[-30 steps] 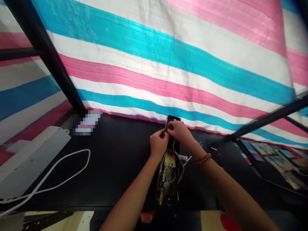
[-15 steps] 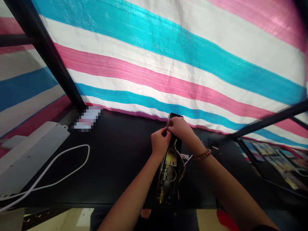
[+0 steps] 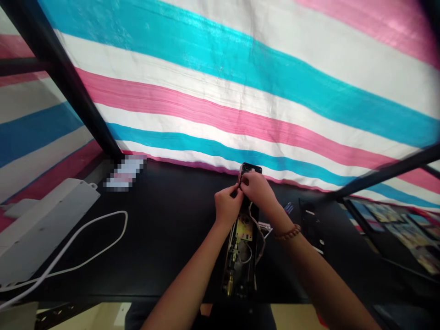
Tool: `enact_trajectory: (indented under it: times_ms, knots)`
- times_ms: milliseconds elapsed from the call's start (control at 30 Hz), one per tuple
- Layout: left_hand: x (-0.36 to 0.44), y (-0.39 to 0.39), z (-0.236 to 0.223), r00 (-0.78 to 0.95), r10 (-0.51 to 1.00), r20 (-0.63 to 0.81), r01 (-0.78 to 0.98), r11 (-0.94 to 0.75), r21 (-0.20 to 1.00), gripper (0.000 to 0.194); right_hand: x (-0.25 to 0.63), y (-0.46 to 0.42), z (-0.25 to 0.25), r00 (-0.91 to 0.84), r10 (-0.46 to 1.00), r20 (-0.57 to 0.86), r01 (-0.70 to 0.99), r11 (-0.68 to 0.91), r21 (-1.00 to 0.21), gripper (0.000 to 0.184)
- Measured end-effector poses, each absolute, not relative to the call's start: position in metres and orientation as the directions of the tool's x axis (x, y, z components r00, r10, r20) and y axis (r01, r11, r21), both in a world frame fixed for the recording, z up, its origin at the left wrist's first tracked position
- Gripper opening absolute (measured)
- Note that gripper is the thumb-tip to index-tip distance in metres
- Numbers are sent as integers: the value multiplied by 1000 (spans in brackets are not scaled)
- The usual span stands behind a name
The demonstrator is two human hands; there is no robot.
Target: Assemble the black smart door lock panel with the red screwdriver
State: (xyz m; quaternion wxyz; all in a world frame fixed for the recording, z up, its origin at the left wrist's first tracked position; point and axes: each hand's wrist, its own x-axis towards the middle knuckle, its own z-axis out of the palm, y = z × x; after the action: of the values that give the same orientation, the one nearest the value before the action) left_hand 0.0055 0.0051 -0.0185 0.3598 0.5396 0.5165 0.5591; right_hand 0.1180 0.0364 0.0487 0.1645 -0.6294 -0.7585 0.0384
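The left grip (image 3: 228, 205) and right grip (image 3: 258, 189) meet, fingers curled, at the far end of an open black housing (image 3: 248, 272); what they pinch, if anything, cannot be told. The right sits slightly farther forward, a beaded bracelet (image 3: 288, 232) at its wrist. Forearms converge over the desk (image 3: 168, 229), where the housing lies lengthwise.

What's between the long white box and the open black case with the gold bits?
In the head view: a looped white cord, then black tabletop, then the person's left forearm, closest to the open black case.
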Motion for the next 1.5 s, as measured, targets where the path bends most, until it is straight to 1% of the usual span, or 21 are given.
enact_trajectory:
  times_ms: [67, 133, 200, 267, 333, 400, 567, 700, 833, 1067, 1167, 1400, 1500]
  knots:
    - [5, 5, -17, -166, 959, 229, 159, -203, 966, 23, 124, 30, 45, -150, 955, 255, 908, 235, -347, 16]
    - [5, 5, -17, -166, 959, 229, 168, -201, 965, 21, 135, 22, 43, -109, 936, 334, 842, 266, -469, 19]
    - [5, 5, -17, -161, 962, 223, 159, -198, 967, 19, 151, 16, 40, 24, 894, 448, 778, 265, -570, 23]
    - [5, 6, -17, -145, 968, 205, 126, -187, 974, 18, 174, 13, 36, 155, 829, 537, 754, 252, -607, 26]
    - [5, 7, -16, -117, 976, 184, 91, -174, 981, 19, 198, 14, 29, 240, 806, 540, 755, 195, -626, 28]
    - [5, 8, -15, -98, 981, 166, 76, -159, 984, 18, 222, 17, 16, 293, 817, 496, 748, 127, -651, 30]
    - [6, 12, -16, -99, 989, 108, 76, -101, 992, 18, 248, 23, -28, 306, 827, 472, 780, 67, -623, 31]
    - [7, 14, -21, -93, 991, 93, 85, -86, 993, 23, 236, 22, -50, 230, 884, 406, 769, 91, -633, 25]
    - [5, 18, -21, -87, 993, 84, 103, -75, 992, 31, 225, 23, -54, 136, 914, 383, 771, 145, -620, 25]
    - [8, 37, -13, -73, 995, 72, 279, -48, 959, 43, 233, 28, -68, 133, 936, 325, 775, 106, -623, 23]
    - [12, 40, -12, -86, 993, 83, 328, -51, 943, 45, 237, 32, -72, 136, 942, 308, 761, 100, -641, 23]
    - [12, 44, -10, -70, 996, 61, 322, -35, 946, 47, 242, 36, -75, 145, 946, 290, 745, 89, -661, 22]
    - [12, 42, -7, -31, 999, 31, 254, -22, 967, 47, 242, 37, -76, 146, 943, 298, 744, 94, -662, 21]
